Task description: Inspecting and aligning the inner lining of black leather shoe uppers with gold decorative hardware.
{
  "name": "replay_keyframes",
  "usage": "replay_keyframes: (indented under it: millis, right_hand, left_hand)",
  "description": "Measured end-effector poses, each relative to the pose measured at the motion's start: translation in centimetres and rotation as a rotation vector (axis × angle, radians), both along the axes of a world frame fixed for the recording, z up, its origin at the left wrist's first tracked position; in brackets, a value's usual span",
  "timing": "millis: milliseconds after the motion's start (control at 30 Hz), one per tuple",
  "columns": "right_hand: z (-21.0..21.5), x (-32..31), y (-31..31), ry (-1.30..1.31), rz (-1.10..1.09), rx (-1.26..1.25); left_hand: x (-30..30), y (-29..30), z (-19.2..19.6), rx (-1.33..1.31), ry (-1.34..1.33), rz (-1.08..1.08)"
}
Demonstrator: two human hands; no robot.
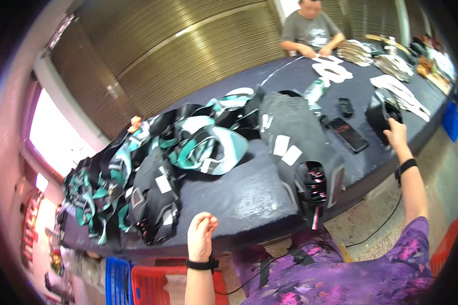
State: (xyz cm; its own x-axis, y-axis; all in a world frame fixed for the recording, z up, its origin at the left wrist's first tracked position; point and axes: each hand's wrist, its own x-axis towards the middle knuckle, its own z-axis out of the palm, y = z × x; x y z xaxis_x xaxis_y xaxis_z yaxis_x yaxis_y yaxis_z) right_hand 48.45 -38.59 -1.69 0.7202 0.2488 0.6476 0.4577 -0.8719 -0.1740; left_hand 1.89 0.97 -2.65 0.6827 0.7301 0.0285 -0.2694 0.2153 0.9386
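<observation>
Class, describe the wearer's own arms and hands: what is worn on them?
The left hand and right hand are ungloved. Black bands circle the left wrist and right wrist. The right sleeve is short, purple with pink flowers; no left sleeve shows. A thin black cable runs near the right arm.
</observation>
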Motion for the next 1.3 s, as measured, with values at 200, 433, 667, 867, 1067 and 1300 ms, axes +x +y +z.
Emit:
replay_keyframes:
  millis: [200, 433, 667, 867, 1067, 1300]
  right_hand:
    - [0.0, -0.7, 3.2, 0.021, 0.180, 0.012]
    - [-6.8, 5.2, -0.3, -0.178, 0.015, -0.187]
    - [-7.0, 3.6, 0.0, -0.412, 0.109, 0.004]
    - [-2.2, -10.0, 3.0, -0.156, 0.466, 0.346]
    - [2.2, -20.1, 7.4, 0.053, 0.941, 0.375]
    - [0.6, -24.2, 12.9, 0.080, 1.131, -0.192]
  left_hand:
    - [4.5, 4.5, -0.2, 0.703, 0.276, 0.113]
    - [11.3, 8.3, 0.0, 1.280, 0.819, 0.307]
    - [13.0, 11.3, -4.4, 1.228, 0.616, 0.523]
    - [12.8, 11.3, -0.5, 1.471, 0.830, 0.535]
    - [8.3, 13.6, 2.2, 1.227, 0.229, 0.857]
    - [7.9, 9.0, 8.0, 0.847, -0.254, 0.634]
